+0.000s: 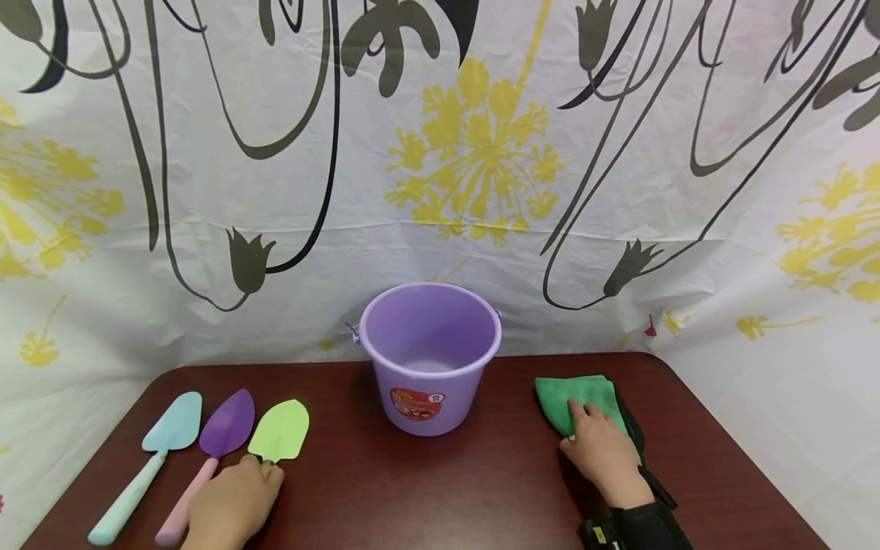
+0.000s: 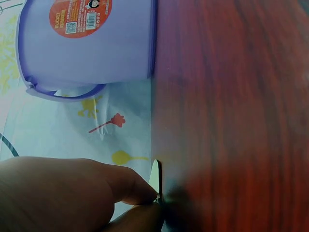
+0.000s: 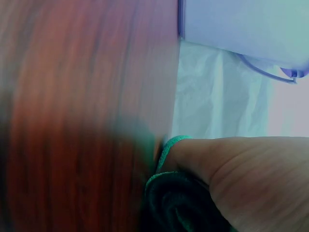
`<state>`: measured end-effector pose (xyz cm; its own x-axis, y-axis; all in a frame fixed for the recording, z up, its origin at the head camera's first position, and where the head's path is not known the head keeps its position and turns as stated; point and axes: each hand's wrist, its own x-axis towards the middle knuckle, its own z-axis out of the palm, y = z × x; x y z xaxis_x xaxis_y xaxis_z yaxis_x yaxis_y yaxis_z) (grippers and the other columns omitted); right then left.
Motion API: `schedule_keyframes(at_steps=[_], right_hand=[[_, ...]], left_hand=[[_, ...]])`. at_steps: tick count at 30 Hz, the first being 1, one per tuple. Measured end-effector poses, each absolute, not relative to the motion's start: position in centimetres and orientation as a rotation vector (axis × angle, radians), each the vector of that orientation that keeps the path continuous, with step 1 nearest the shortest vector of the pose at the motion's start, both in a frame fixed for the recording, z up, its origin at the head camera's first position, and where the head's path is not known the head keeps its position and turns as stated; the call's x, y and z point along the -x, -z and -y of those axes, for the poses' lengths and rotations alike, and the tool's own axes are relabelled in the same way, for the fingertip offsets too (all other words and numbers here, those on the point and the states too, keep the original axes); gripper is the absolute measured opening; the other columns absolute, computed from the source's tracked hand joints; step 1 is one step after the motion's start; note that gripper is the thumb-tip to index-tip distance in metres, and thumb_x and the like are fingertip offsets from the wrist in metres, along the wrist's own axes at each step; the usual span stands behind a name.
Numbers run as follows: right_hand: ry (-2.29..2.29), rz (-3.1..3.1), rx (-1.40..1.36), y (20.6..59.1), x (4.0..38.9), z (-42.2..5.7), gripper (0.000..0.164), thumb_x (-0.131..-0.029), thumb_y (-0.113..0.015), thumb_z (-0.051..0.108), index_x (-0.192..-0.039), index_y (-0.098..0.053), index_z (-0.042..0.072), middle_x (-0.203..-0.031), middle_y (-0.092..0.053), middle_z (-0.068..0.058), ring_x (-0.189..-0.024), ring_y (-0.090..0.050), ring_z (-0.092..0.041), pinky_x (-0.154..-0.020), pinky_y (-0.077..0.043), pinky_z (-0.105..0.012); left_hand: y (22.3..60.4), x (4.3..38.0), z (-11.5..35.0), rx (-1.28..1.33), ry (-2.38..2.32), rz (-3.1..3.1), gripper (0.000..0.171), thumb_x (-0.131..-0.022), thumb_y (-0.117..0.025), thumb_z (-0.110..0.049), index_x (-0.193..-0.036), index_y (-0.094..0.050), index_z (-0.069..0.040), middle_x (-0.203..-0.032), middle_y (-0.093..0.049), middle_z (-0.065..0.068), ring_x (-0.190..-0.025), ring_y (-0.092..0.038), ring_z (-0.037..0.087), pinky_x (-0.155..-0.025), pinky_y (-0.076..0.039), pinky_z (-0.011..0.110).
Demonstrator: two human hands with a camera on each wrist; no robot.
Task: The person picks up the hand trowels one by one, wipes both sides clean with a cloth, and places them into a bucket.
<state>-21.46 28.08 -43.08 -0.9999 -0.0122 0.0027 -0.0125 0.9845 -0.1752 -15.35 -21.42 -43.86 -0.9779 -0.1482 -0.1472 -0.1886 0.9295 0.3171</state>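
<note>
My left hand [image 1: 237, 500] grips the lime-green trowel [image 1: 280, 429] at the handle, just below its blade; most of that handle is hidden under the hand. In the left wrist view the trowel's blade [image 2: 154, 178] shows edge-on beyond the thumb, low over the table. A purple trowel [image 1: 228, 424] with a pink handle lies just left of this hand, and a light blue trowel [image 1: 173, 422] lies farther left. On the right, my right hand [image 1: 605, 454] pinches a folded green cloth [image 1: 584, 393], forefinger stretched over its top. Dark material [image 1: 629, 428] shows along the cloth's right side.
A purple bucket [image 1: 429, 397] with a red label stands at the back middle of the dark wooden table [image 1: 412, 496], between the hands. Behind the table hangs a white flower-patterned sheet [image 1: 440, 252].
</note>
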Motion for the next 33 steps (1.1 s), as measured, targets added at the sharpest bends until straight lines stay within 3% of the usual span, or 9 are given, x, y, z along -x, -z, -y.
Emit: schedule_keyframes(at_steps=[8,16,22,27,33], right_hand=[[-0.234,3.108,-0.016,42.8,21.4,-27.9,0.059,-0.087,-0.075,0.017,-0.138,-0.053,-0.004,-0.128,-0.059,-0.03,-0.103,-0.065,-0.046,-0.08,-0.054,-0.058],[-0.244,3.062,-0.008,42.5,21.2,-28.0,0.047,-0.085,-0.076,0.012,-0.126,-0.06,-0.004,-0.107,-0.066,-0.021,-0.086,-0.068,-0.036,-0.068,-0.055,-0.052],[-0.237,3.031,-0.015,42.3,20.9,-27.9,0.043,-0.084,-0.075,0.01,-0.121,-0.061,-0.006,-0.102,-0.068,-0.021,-0.078,-0.067,-0.037,-0.064,-0.054,-0.052],[-0.21,3.011,0.002,42.0,20.6,-27.7,0.04,-0.083,-0.077,0.014,-0.114,-0.062,-0.006,-0.089,-0.067,-0.017,-0.066,-0.065,-0.035,-0.056,-0.052,-0.049],[-0.189,2.987,0.012,41.7,20.4,-27.5,0.04,-0.082,-0.077,0.016,-0.112,-0.062,-0.007,-0.084,-0.066,-0.017,-0.065,-0.065,-0.034,-0.056,-0.052,-0.05]], left_hand=[[44.0,15.4,21.3,0.255,-0.552,-2.967,0.038,-0.1,-0.047,-0.034,-0.085,-0.06,-0.002,-0.08,-0.063,0.01,-0.08,-0.068,0.035,-0.068,-0.051,0.054],[43.6,15.5,21.4,0.251,-0.563,-2.937,0.038,-0.101,-0.044,-0.035,-0.08,-0.06,-0.008,-0.076,-0.057,0.003,-0.073,-0.06,0.02,-0.065,-0.048,0.046],[43.1,15.6,21.3,0.251,-0.593,-2.905,0.04,-0.103,-0.04,-0.037,-0.083,-0.059,-0.009,-0.076,-0.054,0.003,-0.074,-0.055,0.021,-0.065,-0.042,0.041],[43.2,15.5,21.3,0.211,-0.635,-2.88,0.042,-0.105,-0.037,-0.04,-0.087,-0.057,-0.007,-0.08,-0.052,0.005,-0.074,-0.05,0.021,-0.066,-0.038,0.037],[43.4,15.5,21.0,0.198,-0.674,-2.918,0.036,-0.104,-0.04,-0.034,-0.095,-0.054,-0.002,-0.075,-0.052,0.005,-0.069,-0.049,0.021,-0.062,-0.039,0.039]])
